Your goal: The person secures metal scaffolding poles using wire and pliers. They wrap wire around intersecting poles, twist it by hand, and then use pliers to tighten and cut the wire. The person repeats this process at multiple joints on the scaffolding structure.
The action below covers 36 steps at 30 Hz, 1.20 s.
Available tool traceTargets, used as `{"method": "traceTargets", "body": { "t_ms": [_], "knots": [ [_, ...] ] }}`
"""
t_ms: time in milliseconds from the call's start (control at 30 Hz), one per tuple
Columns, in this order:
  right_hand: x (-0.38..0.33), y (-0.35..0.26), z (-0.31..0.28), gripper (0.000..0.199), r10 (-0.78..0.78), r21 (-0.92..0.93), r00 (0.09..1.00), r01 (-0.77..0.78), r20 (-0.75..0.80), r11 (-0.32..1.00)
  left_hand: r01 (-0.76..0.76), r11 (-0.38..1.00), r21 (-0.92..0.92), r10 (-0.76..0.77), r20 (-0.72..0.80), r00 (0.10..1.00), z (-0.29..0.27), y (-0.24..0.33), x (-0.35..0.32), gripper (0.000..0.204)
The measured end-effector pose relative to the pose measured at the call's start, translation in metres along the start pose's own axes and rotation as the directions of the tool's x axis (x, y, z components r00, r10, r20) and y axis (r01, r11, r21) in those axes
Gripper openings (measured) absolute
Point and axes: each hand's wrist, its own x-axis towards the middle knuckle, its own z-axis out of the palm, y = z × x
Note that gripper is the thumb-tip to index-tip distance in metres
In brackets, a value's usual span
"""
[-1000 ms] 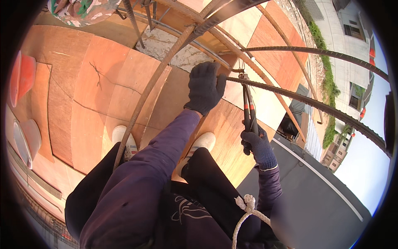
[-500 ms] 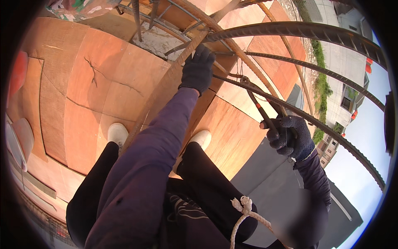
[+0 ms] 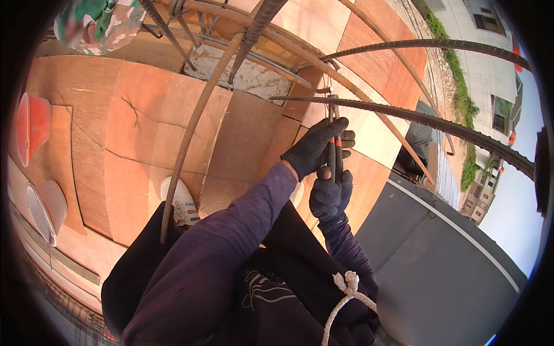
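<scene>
Black-handled pincers (image 3: 339,164) with orange-red bands stand nearly upright ahead of me, handles close together. My gloved right hand (image 3: 326,199) is closed around the lower handles. Higher up, my gloved left hand (image 3: 307,151) wraps the pincers, thumb across the front and fingertips showing on the right side. The jaws are beside the end part of a dark ribbed steel bar (image 3: 404,112), near a rusty bar (image 3: 360,89) that slants behind it. Thin wire (image 3: 328,78) shows just above the jaws; whether they grip it, I cannot tell.
A rusty bent bar (image 3: 199,109) rises left of my arms, and a thick ribbed bar (image 3: 259,26) stands at the top. Plywood sheets (image 3: 138,132) make the floor. Orange-red (image 3: 39,130) and pale (image 3: 53,207) rounded objects lie left. A person's camouflage clothing (image 3: 107,29) shows upper left.
My left hand has let go of the rusty bar and come over to the pincers. My right hand has brought the pincers left, and their spread handles have come together. The view has shifted.
</scene>
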Motion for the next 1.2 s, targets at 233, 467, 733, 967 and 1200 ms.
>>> {"method": "traceTargets", "body": {
  "t_ms": [233, 467, 733, 967, 1200],
  "knots": [
    [-0.027, -0.024, 0.093, 0.073, -0.676, -0.952, 0.674, -0.263, -0.298, 0.158, -0.06, 0.981, 0.185, 0.105, -0.248, 0.963, 0.029, -0.016, 0.039, 0.028],
    [0.023, -0.014, 0.049, 0.026, -0.769, -0.812, 0.547, -0.581, -0.332, -0.063, -0.082, 0.681, 0.728, 0.506, -0.386, 0.771, 0.027, -0.032, 0.056, 0.044],
    [0.02, -0.025, -0.008, 0.044, 0.123, -0.178, 0.98, -0.15, -0.154, 0.973, -0.059, 0.914, 0.4, 0.064, 0.0, 0.998, -0.005, 0.023, 0.017, 0.033],
    [0.009, -0.041, 0.003, 0.067, -0.204, -0.702, 0.916, -0.108, -0.345, 0.704, -0.164, 0.935, 0.315, 0.204, -0.099, 0.974, -0.002, 0.005, 0.044, 0.015],
    [0.023, 0.02, 0.058, 0.069, -0.732, -0.402, 0.639, -0.622, 0.235, -0.672, -0.254, 0.889, 0.38, 0.349, -0.206, 0.914, 0.013, -0.012, 0.05, 0.019]
  ]
}}
